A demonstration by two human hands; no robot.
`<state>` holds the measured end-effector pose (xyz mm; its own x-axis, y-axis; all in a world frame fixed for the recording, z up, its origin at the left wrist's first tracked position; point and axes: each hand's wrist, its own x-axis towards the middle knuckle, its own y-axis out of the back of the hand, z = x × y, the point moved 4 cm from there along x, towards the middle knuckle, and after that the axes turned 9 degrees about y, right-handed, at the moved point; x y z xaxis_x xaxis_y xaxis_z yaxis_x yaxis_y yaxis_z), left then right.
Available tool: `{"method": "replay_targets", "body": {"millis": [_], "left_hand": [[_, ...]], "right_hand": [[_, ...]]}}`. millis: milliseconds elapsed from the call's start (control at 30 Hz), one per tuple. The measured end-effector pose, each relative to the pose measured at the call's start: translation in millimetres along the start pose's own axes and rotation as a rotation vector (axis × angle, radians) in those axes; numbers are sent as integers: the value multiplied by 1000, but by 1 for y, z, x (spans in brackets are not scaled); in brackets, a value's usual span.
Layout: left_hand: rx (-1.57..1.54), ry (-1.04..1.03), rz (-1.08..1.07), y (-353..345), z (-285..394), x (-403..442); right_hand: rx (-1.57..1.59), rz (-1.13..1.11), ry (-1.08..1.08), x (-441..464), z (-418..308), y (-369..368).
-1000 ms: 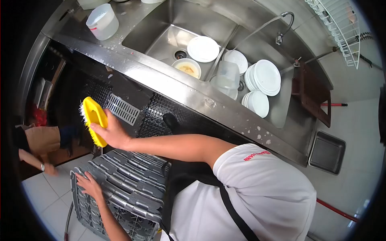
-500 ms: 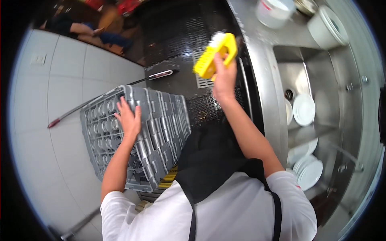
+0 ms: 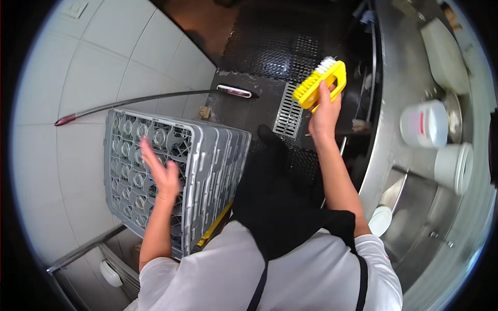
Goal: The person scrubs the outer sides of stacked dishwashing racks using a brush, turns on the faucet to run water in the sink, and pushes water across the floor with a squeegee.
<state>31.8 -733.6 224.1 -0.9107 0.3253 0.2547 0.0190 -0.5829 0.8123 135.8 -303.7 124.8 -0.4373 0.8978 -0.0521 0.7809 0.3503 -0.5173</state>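
My right hand [image 3: 326,115] is wrapped round the handle of a yellow scrubbing brush [image 3: 337,83], held up over the floor. Its yellow and white bristles face up and to the left. On my other side, a stack of grey glass racks [image 3: 220,160] stands by the wall, with upturned glasses [image 3: 139,180] in the top rack's compartments. My left hand [image 3: 165,176] is over that rack, fingers stretched out and slightly blurred, with nothing in them. Whether it touches the rack I cannot tell.
A long-handled tool [image 3: 150,99] leans behind the racks. A drain grate [image 3: 289,111] lies in the dark, wet floor. Along the right runs a steel counter with white tubs [image 3: 424,124] and a sink [image 3: 423,205] holding white plates [image 3: 380,221].
The view has shifted forward along the counter. My left hand has moved from the rack's edge further over the glasses. My right hand still grips the brush.
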Motion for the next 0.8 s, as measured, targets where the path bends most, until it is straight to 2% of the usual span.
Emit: {"method": "replay_targets", "body": {"millis": [33,133,267,333,400,467,533,600,667,733,800], "left_hand": [[-83,36,121,11,-11,27],[-307,431,515,60,-68,113],[-365,667,955,119,-170,208],[-519,648,1136,129,-198,239],[-637,504,1153,130,-197,270],[-582,448,1239,132,-225,289],[-580,661,1428,122,-240,297],[-601,847,1442,116,-279,293],[-495,859,1531,100,-253,294],[-536,745,1587,78,-260,299],[-556,853,1443,45,-187,320]], "right_hand": [[-37,-19,-16,18,10,-14],[-101,-135,-49,65,36,-69],[-113,-262,-120,118,72,-159],[-121,-346,-159,136,86,-201],[-121,-443,-223,152,99,-241],[-131,-529,-274,166,118,-270],[-156,-623,-352,179,142,-293],[-226,-700,-378,194,174,-312],[-302,-812,-439,216,226,-329],[-348,-899,-513,230,272,-358],[-350,-1010,-581,236,300,-401]]}}
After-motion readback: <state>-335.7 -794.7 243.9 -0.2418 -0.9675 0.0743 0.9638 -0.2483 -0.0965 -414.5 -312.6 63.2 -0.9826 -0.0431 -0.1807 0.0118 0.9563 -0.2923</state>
